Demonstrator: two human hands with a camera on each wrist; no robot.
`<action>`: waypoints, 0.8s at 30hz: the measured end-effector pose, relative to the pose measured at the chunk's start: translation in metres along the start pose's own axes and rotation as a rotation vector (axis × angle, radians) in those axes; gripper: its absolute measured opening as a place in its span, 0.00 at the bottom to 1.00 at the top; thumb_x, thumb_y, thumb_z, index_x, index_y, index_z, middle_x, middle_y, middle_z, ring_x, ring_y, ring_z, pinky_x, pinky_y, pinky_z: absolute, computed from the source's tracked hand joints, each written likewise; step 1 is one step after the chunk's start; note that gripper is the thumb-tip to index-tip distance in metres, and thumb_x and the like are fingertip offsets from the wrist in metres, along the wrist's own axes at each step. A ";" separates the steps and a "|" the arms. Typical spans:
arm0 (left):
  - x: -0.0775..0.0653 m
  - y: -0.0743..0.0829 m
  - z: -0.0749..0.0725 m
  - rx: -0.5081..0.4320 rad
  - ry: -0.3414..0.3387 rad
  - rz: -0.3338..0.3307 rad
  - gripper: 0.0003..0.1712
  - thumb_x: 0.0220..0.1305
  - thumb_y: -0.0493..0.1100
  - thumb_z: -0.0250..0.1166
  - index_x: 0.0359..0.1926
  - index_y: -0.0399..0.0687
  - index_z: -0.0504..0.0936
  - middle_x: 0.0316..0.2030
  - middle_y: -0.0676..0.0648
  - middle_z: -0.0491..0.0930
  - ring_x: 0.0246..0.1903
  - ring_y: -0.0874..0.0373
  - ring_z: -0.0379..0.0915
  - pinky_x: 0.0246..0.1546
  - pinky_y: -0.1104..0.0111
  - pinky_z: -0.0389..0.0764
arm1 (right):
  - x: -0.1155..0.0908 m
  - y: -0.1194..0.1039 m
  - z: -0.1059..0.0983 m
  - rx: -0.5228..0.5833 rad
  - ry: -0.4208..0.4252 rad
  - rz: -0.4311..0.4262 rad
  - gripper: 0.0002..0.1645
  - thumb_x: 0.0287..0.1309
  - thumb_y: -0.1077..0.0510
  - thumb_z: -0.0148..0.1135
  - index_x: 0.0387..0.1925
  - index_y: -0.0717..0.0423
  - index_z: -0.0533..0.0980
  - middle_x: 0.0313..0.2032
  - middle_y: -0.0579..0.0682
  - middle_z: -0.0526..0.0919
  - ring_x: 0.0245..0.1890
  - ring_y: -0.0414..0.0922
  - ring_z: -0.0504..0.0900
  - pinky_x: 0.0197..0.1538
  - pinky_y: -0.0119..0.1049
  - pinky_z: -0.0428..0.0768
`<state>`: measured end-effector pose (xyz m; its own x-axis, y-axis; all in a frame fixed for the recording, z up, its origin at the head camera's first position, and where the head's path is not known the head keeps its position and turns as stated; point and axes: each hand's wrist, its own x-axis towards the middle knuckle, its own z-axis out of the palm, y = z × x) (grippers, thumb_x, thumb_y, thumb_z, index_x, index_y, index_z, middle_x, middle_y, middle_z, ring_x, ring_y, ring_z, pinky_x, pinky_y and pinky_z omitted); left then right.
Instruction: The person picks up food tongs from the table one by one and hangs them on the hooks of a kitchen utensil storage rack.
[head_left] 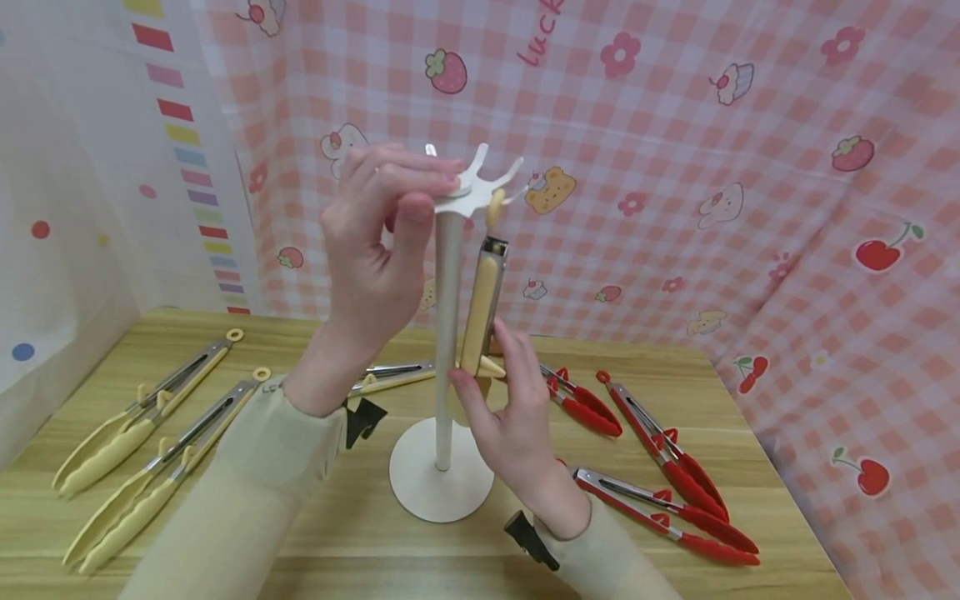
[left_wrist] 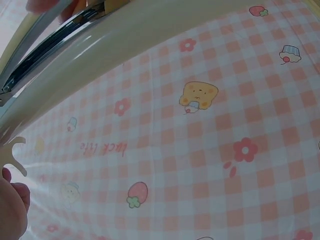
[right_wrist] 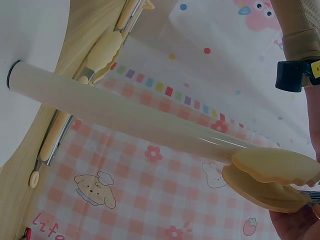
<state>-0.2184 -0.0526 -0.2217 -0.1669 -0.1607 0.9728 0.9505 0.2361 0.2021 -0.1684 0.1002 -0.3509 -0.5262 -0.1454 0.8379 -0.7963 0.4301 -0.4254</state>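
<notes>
A white stand (head_left: 447,333) with a round base and curved hooks on top stands upright in the middle of the table. My left hand (head_left: 382,225) grips its top, fingers over the hub and thumb at the near side. Yellow tongs (head_left: 480,308) hang beside the post, ring end up, with the ring at one of the right-hand hooks. My right hand (head_left: 517,417) holds them low down between thumb and fingers. The right wrist view shows their scalloped yellow heads (right_wrist: 275,165) pointing down, close along the post.
Two yellow tongs (head_left: 142,417) lie on the wooden table (head_left: 337,533) at the left, and another yellow pair (head_left: 397,377) lies behind the post. Three red tongs (head_left: 667,454) lie at the right. A pink checked cloth (head_left: 600,108) hangs behind.
</notes>
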 end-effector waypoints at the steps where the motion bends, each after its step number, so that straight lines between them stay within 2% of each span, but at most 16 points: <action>1: 0.000 0.000 0.000 0.000 -0.001 -0.001 0.41 0.77 0.71 0.50 0.37 0.37 0.85 0.41 0.37 0.89 0.39 0.53 0.71 0.36 0.78 0.62 | 0.000 0.000 0.000 0.001 0.000 0.001 0.37 0.75 0.43 0.58 0.70 0.68 0.68 0.49 0.62 0.80 0.50 0.53 0.82 0.48 0.43 0.88; 8: 0.000 0.000 -0.001 0.003 -0.006 0.004 0.40 0.77 0.70 0.50 0.36 0.37 0.85 0.40 0.37 0.89 0.38 0.54 0.70 0.36 0.77 0.62 | 0.001 0.000 0.001 0.008 0.007 -0.003 0.37 0.75 0.43 0.58 0.70 0.69 0.68 0.49 0.62 0.80 0.49 0.54 0.82 0.48 0.43 0.88; 17: 0.001 0.001 -0.001 0.012 -0.013 0.015 0.40 0.77 0.70 0.50 0.36 0.37 0.85 0.40 0.37 0.89 0.38 0.50 0.72 0.41 0.76 0.63 | 0.002 0.003 0.001 -0.033 0.037 -0.024 0.37 0.75 0.43 0.58 0.68 0.70 0.69 0.48 0.63 0.81 0.49 0.54 0.83 0.48 0.42 0.87; 24: 0.002 0.003 -0.004 0.018 -0.030 0.014 0.39 0.78 0.69 0.50 0.36 0.37 0.86 0.40 0.37 0.90 0.42 0.48 0.76 0.43 0.76 0.65 | 0.005 0.008 -0.001 -0.035 0.050 -0.021 0.34 0.69 0.56 0.69 0.68 0.69 0.70 0.49 0.63 0.82 0.49 0.55 0.83 0.48 0.39 0.86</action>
<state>-0.2146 -0.0561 -0.2196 -0.1620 -0.1281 0.9785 0.9480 0.2552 0.1903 -0.1770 0.1034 -0.3500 -0.4935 -0.1106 0.8627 -0.7956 0.4582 -0.3964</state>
